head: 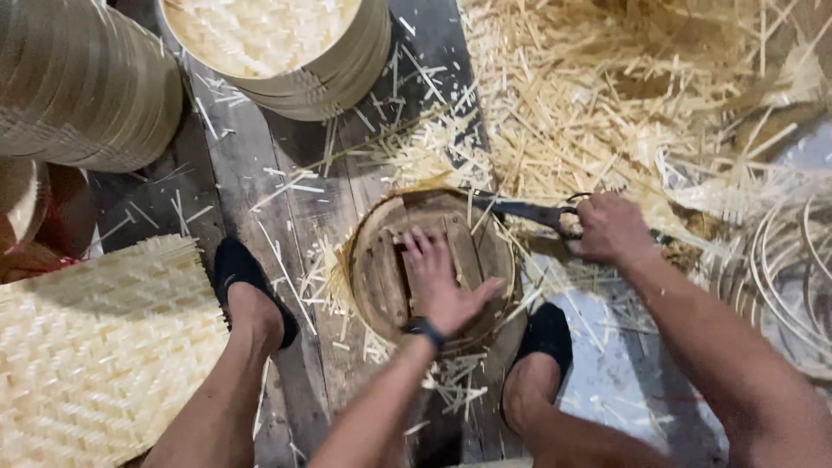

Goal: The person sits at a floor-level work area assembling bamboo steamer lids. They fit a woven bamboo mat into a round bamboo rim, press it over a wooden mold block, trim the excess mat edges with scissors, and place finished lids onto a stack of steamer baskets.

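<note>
A round bamboo steamer frame (368, 260) lies on the wooden floor between my two feet. My left hand (442, 282) presses flat inside it, fingers spread on its wooden slats. My right hand (607, 227) grips a pair of dark scissors (524, 209) at the frame's upper right rim, blades pointing left over the edge. Cut bamboo strips lie all around the frame.
A woven bamboo mat (95, 347) lies at the lower left. Stacked round steamer rings (299, 52) and another stack (82, 82) stand at the top left. A heap of bamboo offcuts (607, 87) fills the top right, with coiled bamboo hoops (784, 269) at the right.
</note>
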